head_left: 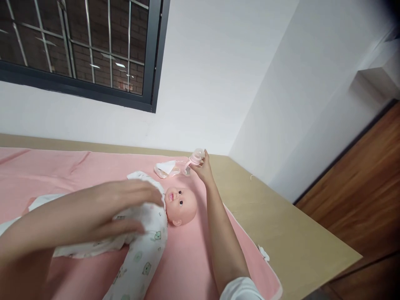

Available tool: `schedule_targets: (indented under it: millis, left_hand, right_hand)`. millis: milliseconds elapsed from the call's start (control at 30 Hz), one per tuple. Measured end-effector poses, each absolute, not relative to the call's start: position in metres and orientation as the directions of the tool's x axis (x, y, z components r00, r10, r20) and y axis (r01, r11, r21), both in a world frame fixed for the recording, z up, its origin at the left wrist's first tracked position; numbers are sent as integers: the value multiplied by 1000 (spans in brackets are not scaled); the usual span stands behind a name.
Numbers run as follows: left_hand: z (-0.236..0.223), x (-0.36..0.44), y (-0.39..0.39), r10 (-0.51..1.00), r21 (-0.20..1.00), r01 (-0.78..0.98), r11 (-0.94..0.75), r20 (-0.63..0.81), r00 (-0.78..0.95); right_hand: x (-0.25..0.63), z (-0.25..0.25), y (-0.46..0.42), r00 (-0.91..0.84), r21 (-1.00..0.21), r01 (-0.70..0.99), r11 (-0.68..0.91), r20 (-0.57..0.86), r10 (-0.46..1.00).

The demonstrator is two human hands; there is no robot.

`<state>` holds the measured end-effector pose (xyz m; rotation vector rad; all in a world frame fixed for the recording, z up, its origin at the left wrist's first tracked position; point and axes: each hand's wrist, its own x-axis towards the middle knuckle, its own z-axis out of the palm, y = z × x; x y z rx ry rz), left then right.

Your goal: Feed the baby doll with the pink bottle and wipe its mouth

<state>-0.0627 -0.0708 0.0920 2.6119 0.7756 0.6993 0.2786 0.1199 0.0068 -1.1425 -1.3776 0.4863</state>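
A baby doll [183,205] in a white patterned suit [142,254] lies on its back on a pink mat [187,258], its head toward the right. Above its chest hovers my left hand [125,206], smeared by motion, thumb and fingers apart with nothing visible between them. Beyond the doll's head, my right hand [202,168] has its fingers wrapped around a baby bottle [196,157] with a clear cap and pink collar. Right beside the bottle is a clear plastic pack [167,168] with white paper in it.
The mat covers a wooden board [259,208] whose edge runs to the right. Behind it rise a white wall [200,83] and a barred window [78,46]. A small white item [264,253] sits near the mat's right edge. Wooden panelling [353,196] stands at the far right.
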Motion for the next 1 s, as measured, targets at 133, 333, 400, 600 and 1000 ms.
schedule_targets:
  millis: [133, 333, 400, 600, 1000]
  left_hand:
    - [105, -59, -34, 686, 461, 508, -727, 511, 518]
    - [91, -53, -14, 790, 632, 475, -612, 478, 383]
    - [90, -54, -12, 790, 661, 441, -607, 440, 428]
    - [90, -55, -8, 769, 729, 330, -600, 412, 489]
    - [90, -53, -7, 845, 723, 445, -528, 398, 357]
  right_hand:
    - [239, 56, 79, 15, -809, 240, 537, 557, 831]
    - [183, 86, 21, -309, -818, 100, 567, 516, 799]
    - [171, 87, 9, -377, -821, 77, 566, 502, 779]
    - [149, 82, -3, -436, -832, 23, 555, 491, 754]
    - [156, 85, -4, -505, -852, 24, 523, 441, 742]
